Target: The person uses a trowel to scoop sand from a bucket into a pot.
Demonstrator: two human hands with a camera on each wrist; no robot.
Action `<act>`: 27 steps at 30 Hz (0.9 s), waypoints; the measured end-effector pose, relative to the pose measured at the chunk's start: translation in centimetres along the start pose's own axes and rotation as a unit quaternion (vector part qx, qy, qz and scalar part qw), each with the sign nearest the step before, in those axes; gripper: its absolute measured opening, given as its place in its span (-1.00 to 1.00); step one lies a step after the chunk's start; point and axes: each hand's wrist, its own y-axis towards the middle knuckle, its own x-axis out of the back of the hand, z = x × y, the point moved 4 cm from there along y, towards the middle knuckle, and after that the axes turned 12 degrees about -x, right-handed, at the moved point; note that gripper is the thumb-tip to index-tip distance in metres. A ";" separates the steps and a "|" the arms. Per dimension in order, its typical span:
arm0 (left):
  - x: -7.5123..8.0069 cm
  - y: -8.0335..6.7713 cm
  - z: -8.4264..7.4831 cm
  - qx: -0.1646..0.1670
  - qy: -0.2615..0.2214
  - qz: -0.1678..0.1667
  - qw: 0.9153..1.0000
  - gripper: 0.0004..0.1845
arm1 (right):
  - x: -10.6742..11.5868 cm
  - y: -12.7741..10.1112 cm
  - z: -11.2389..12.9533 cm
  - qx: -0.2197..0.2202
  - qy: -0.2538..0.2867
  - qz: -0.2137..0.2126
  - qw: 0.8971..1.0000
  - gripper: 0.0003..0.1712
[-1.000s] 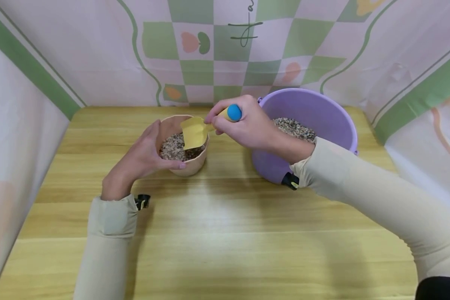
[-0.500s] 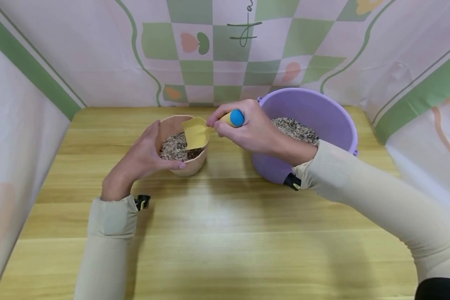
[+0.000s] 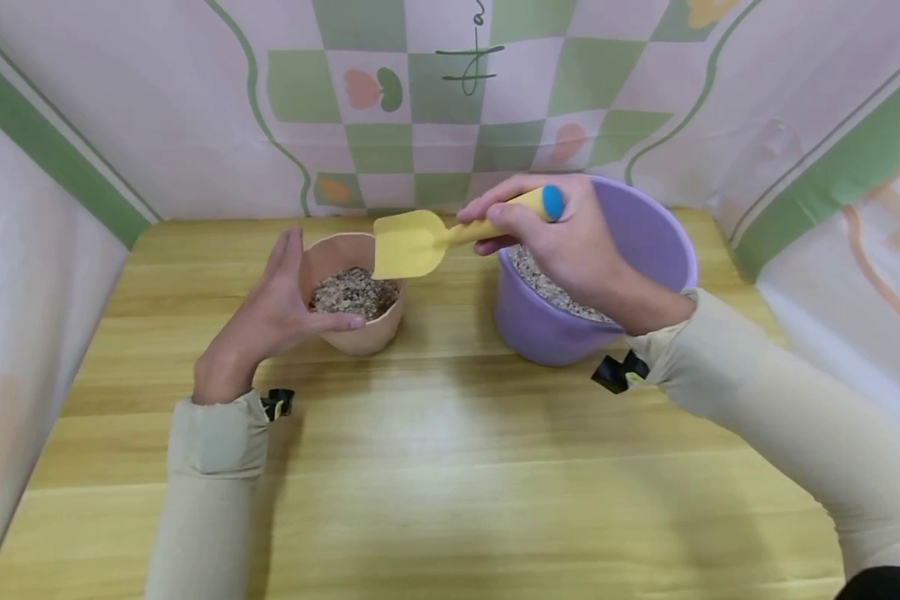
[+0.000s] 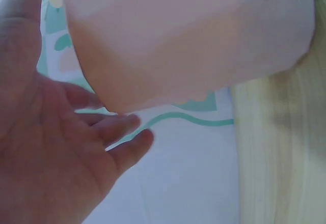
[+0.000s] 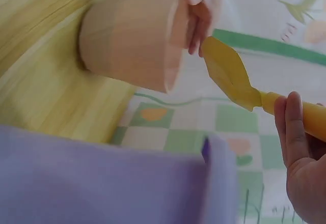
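My left hand point(image 3: 266, 304) cups the rim of a peach flower pot point(image 3: 367, 337), with the thumb along the front and the fingers at the far left side. Speckled grit point(image 3: 354, 292) fills the pot partway. In my right hand point(image 3: 562, 237) is a toy shovel point(image 3: 408, 244) with a yellow blade and a blue handle end. Its blade, level and with no grit showing on it, hangs over the pot's right rim; the right wrist view shows the blade point(image 5: 226, 71) just beyond the pot mouth. The right hand itself is above a purple bucket point(image 3: 551, 337).
More grit point(image 3: 547, 287) lies in the bucket, partly hidden by my right hand and forearm. Both containers stand toward the back of a wooden table point(image 3: 420, 467). Printed cloth point(image 3: 450, 146) closes off the back and both sides.
The shovel and right hand have moved right and up, from over the pot's grit to its right rim and the bucket. The left hand stays at the pot; the head view has shifted slightly.
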 end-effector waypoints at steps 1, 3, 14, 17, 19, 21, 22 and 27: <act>0.1 0.2 -0.2 -0.011 0.003 -0.013 1.000 0.50 | 0.6 -0.2 0.2 0.002 0.020 -0.010 1.000 -0.78; 0.2 0.5 -0.6 -0.028 0.010 -0.031 0.999 0.48 | 1.8 -0.6 0.7 0.005 0.065 -0.029 0.997 -0.77; -1.8 3.1 -3.8 -0.076 0.046 -0.014 0.996 0.38 | 7.9 -2.9 1.0 0.057 0.228 -0.096 0.967 -0.80; -2.9 4.0 -5.2 -0.106 0.036 -0.007 0.994 0.35 | 9.3 -3.6 0.8 0.077 0.246 -0.127 0.958 -0.81; -3.6 4.5 -6.1 -0.128 0.024 -0.003 0.991 0.35 | 10.1 -4.1 0.6 0.080 0.257 -0.147 0.952 -0.82; -4.4 4.9 -6.8 -0.139 0.024 -0.002 0.990 0.35 | 10.9 -4.5 0.4 0.081 0.249 -0.171 0.950 -0.85; -4.7 5.1 -7.2 -0.145 0.025 -0.004 0.989 0.35 | 11.2 -4.6 0.3 0.077 0.249 -0.179 0.949 -0.86; -6.6 6.4 -8.8 -0.172 0.034 0.003 0.985 0.35 | 12.7 -5.2 -0.2 0.062 0.238 -0.210 0.946 -0.87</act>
